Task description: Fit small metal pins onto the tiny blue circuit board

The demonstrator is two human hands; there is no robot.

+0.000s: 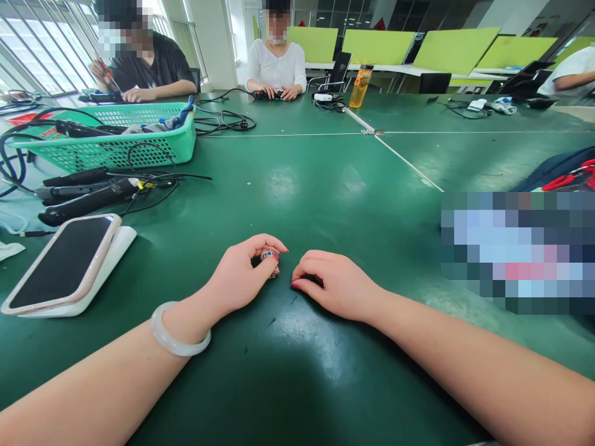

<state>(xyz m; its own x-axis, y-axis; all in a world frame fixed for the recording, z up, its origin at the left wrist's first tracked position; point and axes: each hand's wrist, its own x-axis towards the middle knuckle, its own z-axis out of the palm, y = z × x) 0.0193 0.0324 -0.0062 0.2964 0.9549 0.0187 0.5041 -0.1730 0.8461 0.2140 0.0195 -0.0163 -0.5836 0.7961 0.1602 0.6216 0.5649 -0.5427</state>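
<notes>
My left hand (242, 272) rests on the green table (325, 186) near its front edge, fingers pinched round a small bluish-white part (268, 255) too small to name. A pale bangle (179, 334) circles that wrist. My right hand (332, 282) lies just to the right, a few centimetres away, fingers curled under with their tips on the table. I see nothing in it.
A phone (62, 263) on a white stand sits at the left. Behind it lie black tools with cables (88, 192) and a green basket (116, 145). Two people sit at the far side. An orange bottle (361, 87) stands at the back. A blurred patch covers the right.
</notes>
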